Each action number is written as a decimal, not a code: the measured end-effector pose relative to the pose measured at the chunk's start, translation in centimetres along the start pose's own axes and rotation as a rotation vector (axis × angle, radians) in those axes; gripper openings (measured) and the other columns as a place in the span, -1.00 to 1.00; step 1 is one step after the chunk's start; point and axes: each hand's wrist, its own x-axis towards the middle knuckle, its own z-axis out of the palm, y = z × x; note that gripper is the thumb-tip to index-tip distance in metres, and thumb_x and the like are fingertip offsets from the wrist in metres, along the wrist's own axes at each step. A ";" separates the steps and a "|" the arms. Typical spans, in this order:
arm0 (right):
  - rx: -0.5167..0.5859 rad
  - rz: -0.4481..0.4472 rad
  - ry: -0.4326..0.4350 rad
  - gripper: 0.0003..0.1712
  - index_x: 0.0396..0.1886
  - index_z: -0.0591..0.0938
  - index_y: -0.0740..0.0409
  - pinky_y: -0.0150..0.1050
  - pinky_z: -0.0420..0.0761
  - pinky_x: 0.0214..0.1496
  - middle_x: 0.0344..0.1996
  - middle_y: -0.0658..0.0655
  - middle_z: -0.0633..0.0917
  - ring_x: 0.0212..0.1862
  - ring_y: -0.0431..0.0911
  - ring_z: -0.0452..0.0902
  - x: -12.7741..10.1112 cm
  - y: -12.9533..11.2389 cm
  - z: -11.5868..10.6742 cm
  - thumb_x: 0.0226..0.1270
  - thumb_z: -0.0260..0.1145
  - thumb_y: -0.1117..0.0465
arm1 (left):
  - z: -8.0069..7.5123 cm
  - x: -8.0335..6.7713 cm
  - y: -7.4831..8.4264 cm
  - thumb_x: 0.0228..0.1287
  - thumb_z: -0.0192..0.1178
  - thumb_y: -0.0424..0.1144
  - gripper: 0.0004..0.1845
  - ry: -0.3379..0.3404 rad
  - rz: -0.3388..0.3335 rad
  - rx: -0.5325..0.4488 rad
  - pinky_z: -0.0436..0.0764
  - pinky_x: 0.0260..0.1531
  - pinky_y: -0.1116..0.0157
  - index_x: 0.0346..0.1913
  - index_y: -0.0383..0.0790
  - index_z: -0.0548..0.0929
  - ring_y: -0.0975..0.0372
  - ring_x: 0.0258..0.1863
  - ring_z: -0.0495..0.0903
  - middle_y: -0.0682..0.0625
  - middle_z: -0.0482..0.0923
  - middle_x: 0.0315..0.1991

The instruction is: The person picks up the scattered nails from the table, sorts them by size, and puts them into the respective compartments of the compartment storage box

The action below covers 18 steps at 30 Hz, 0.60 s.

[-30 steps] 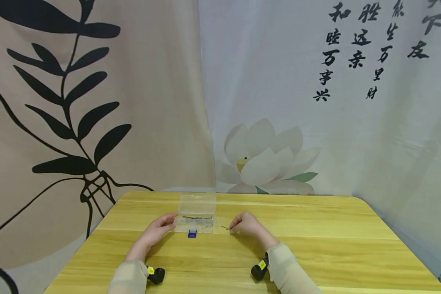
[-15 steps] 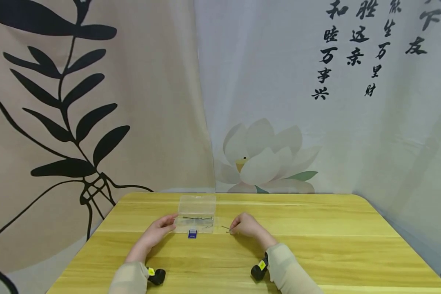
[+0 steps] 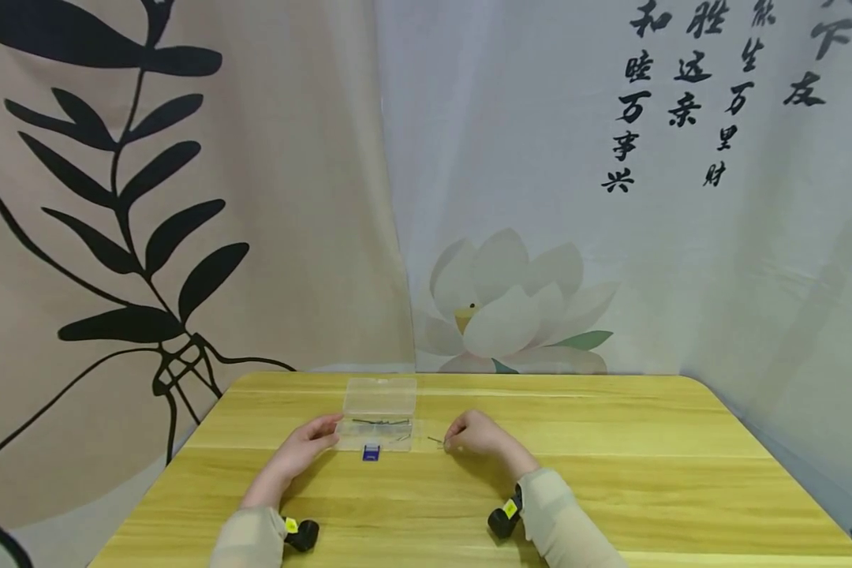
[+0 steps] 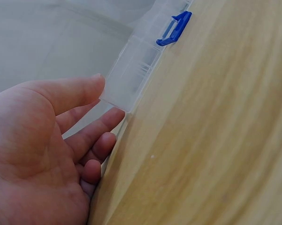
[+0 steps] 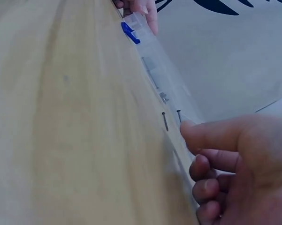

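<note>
A clear plastic box (image 3: 379, 432) lies open on the wooden table (image 3: 610, 489), its lid (image 3: 381, 394) folded back and a blue latch (image 3: 371, 452) at its front. Thin nails lie inside. My left hand (image 3: 304, 446) rests beside the box's left end, and its straight fingers (image 4: 91, 129) touch the box's corner (image 4: 131, 79). My right hand (image 3: 474, 434) sits right of the box with curled fingers (image 5: 197, 133), its fingertips on a nail (image 5: 179, 115) on the table. A second nail (image 5: 165, 121) lies just beside it.
Printed curtains hang close behind the table's far edge (image 3: 539, 377). Bare wood stretches to the right of my right hand and in front of both hands. Black wrist cameras (image 3: 504, 517) sit on both sleeves.
</note>
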 end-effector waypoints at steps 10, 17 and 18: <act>0.002 0.071 0.075 -0.88 -0.31 0.71 0.28 -0.22 0.55 -0.26 -0.33 0.06 0.69 -0.31 -0.16 0.52 0.2 -0.3 -1.4 0.30 0.30 0.30 | 0.1 -0.2 0.6 0.43 0.11 -0.30 -0.51 -0.006 -0.016 -0.015 0.26 0.25 -0.11 0.37 -0.24 0.40 -0.15 0.31 0.28 -0.33 0.33 0.31; 0.024 0.022 0.109 -0.82 -0.25 0.70 0.33 -0.15 0.56 -0.19 -0.27 0.11 0.69 -0.26 -0.13 0.53 -0.1 -1.7 -3.1 0.35 0.26 0.28 | 0.1 -0.2 0.4 0.43 0.11 -0.29 -0.51 -0.011 -0.017 -0.016 0.27 0.25 -0.10 0.38 -0.26 0.39 -0.15 0.32 0.27 -0.33 0.33 0.32; 0.025 0.021 0.116 -0.81 -0.24 0.69 0.33 -0.15 0.55 -0.18 -0.27 0.11 0.69 -0.26 -0.12 0.52 -0.1 -1.8 -3.3 0.35 0.26 0.27 | 0.1 -0.3 0.5 0.44 0.10 -0.30 -0.51 -0.014 -0.014 -0.017 0.27 0.25 -0.11 0.38 -0.27 0.38 -0.16 0.32 0.27 -0.34 0.32 0.32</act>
